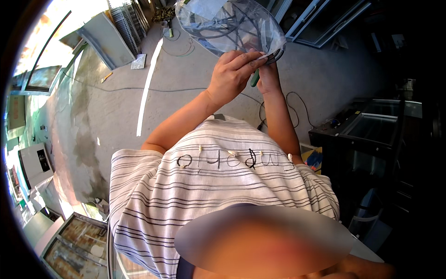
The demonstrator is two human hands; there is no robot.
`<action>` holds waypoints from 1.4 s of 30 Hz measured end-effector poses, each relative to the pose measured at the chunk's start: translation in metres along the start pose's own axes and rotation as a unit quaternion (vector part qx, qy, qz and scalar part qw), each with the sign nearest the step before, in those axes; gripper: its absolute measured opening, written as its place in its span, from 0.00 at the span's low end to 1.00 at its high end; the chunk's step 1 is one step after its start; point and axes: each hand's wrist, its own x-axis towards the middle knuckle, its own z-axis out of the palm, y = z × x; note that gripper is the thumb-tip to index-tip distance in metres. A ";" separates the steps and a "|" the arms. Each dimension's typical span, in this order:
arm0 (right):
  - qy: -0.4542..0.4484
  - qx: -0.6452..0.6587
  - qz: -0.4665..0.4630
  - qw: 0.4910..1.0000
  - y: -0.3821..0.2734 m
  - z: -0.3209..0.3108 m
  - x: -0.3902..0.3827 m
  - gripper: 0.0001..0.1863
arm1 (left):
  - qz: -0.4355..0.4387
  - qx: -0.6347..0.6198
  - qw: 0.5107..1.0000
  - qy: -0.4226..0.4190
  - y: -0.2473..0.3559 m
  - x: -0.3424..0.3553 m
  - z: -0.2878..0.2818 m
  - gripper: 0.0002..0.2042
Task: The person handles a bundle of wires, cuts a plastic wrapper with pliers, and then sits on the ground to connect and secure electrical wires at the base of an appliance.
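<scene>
Both hands meet at the near end of a clear plastic bag (255, 28) that wraps dark curved bars, perhaps a round wire frame. My left hand (233, 69) is closed, its fingers reaching across to the right and pinching the gathered plastic. My right hand (268, 78) is closed close beside it, partly hidden behind the left fingers. A green-handled tool (254, 78) sticks out between the hands, seemingly in the right one; its working end cannot be made out. A small white strip shows at the left fingertips.
Below lies a concrete floor (181, 69) with a dark cable (153, 88) across it. Leaning panels (104, 39) stand at the far left. Glazed frames (320, 21) are at the far right, and a dark glass-topped cabinet (371, 125) stands at the right. A rusty tray-like frame (76, 246) is at the near left.
</scene>
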 end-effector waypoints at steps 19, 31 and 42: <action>-0.054 -0.040 -0.093 0.993 -0.029 -0.010 -0.010 0.15 | -0.484 -0.688 0.540 0.036 -0.080 0.011 -0.082 0.27; 0.043 -0.084 -0.104 0.990 -0.057 -0.045 -0.002 0.08 | -0.526 -0.623 0.548 0.188 -0.128 -0.032 -0.082 0.23; 0.010 -0.031 -0.116 0.993 -0.059 -0.024 -0.004 0.09 | -0.464 -0.769 0.422 0.127 -0.073 -0.033 -0.041 0.32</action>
